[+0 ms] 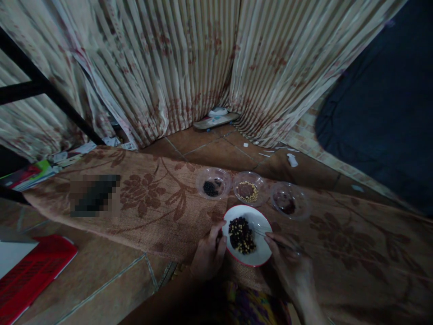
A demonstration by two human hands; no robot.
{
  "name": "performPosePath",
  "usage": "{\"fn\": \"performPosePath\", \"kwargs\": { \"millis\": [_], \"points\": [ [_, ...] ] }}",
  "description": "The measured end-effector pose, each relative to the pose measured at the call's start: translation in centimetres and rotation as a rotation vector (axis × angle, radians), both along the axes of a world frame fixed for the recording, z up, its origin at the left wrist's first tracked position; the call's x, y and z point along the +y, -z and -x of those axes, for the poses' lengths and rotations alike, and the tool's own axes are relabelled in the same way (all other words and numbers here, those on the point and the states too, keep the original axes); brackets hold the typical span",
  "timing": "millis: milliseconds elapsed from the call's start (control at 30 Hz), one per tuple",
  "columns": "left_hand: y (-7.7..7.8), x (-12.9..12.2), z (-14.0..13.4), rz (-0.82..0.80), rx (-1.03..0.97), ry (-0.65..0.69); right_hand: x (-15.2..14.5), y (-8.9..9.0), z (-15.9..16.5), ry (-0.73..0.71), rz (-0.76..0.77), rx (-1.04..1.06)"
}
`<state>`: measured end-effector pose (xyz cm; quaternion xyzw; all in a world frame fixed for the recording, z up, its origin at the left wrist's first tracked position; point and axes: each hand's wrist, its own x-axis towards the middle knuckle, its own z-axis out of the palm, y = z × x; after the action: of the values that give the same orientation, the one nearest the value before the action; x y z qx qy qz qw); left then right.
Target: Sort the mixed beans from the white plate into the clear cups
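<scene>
Left hand holds bowl over cloth, curtains beyond.

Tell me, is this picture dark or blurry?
In the head view, light is dim overall, though the white plate stands out; same view, the right hand looks slightly soft; same view, a pixelated patch hides detail on the tablecloth.

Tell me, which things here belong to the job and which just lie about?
In use: plate in left hand; metal utensil in right hand; mixed beans; three clear tubs.

Lying about, seemingly: skateboard; loose papers; white scraps; red slotted object.
</scene>
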<state>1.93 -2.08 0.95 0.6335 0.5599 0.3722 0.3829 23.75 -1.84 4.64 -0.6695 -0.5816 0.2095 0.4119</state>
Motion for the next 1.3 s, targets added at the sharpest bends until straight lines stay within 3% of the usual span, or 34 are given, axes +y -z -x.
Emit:
{"fn": "performPosePath", "kwargs": {
  "millis": [200,1300],
  "points": [
    [-0.3,-0.1,-0.1,0.008,-0.011,-0.008,0.7,0.9,0.2,-0.072,-0.027,-0.076],
    [-0.1,-0.1,0.0,0.015,0.020,0.023,0.6,2.3,0.3,-0.147,-0.223,-0.274]
  ]
}}
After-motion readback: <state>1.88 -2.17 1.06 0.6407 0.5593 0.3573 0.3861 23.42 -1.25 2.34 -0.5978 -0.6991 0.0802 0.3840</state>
